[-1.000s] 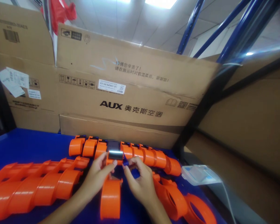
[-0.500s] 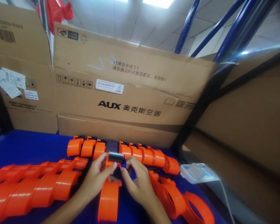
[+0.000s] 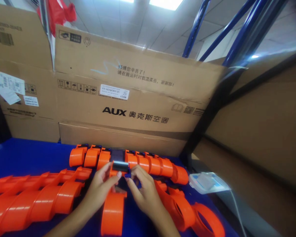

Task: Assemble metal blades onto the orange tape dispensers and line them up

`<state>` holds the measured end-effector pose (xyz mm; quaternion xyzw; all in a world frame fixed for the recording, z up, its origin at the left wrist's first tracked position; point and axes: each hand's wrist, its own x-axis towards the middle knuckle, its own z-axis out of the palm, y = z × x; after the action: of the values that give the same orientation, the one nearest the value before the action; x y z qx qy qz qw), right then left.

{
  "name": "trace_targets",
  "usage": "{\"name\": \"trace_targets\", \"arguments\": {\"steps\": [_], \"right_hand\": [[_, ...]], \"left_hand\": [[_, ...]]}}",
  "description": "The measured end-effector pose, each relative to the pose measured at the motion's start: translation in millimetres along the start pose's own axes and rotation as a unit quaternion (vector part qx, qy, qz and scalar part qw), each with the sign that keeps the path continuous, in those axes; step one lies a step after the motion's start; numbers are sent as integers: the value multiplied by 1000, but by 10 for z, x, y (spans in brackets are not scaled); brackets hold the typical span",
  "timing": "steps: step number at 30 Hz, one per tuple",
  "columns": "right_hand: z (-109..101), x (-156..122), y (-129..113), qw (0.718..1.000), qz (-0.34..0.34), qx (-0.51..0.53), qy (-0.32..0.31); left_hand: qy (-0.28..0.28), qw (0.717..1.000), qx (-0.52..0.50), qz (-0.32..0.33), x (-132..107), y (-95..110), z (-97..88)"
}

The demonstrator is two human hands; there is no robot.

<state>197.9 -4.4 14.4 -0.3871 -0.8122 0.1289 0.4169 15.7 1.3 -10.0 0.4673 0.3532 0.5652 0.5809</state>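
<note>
Gripped in the curled left hand (image 3: pixel 102 181), a tooth-edged orange dispenser (image 3: pixel 120 167), pinched in the part-closed right hand (image 3: pixel 145 189) against its right end, a small blue piece (image 3: pixel 127 175), above a blue table (image 3: pixel 39 154), before a row of orange dispensers (image 3: pixel 154 166) and upright cardboard (image 3: pixel 138 98).

8 orange plastic rings (image 3: pixel 91 158) in back row: 3 left, 5 right of 1 dark grey rectangular block (image 3: pixel 117 154). Left overlapping orange rings (image 3: pixel 41 204): 4 minimum. Right overlapping orange rings (image 3: pixel 209 220): 3 minimum. Front orange ring (image 3: pixel 112 214): 1. Black-topped orange plastic piece (image 3: pixel 120 167): 1. Small dark blue part (image 3: pixel 127 172): 1. Clear flat plastic case (image 3: pixel 209 182): 1. Bare hands (image 3: pixel 145 191): 2.
</note>
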Motion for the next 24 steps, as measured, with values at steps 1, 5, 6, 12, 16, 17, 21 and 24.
{"name": "trace_targets", "arguments": {"steps": [1, 5, 6, 12, 16, 17, 21, 24], "right_hand": [[2, 2, 0, 1000, -2, 0, -1], [17, 3, -25, 1000, -7, -2, 10], [18, 1, -36, 1000, -5, -2, 15], [-23, -29, -75, 999, 4, 26, 34], [-39, -25, -74, 984, 52, 139, 96], [-37, -18, -84, 976, 71, 178, 102], [-29, 9, -156, 932, 130, 336, 31], [-20, 12, -167, 904, 154, 400, -3]], "left_hand": [[2, 1000, -2, -3, -3, -1, 0], [7, 1000, -7, -4, -33, 1, 22], [6, 1000, -6, -2, -37, 1, 26], [-19, 999, -31, -10, -4, 22, 14], [-40, 994, -91, -40, -21, 74, 42], [-50, 992, -103, -49, -32, 86, 54], [-120, 982, -121, -79, -82, 127, 104], [-148, 979, -116, -83, -135, 161, 133]]}}
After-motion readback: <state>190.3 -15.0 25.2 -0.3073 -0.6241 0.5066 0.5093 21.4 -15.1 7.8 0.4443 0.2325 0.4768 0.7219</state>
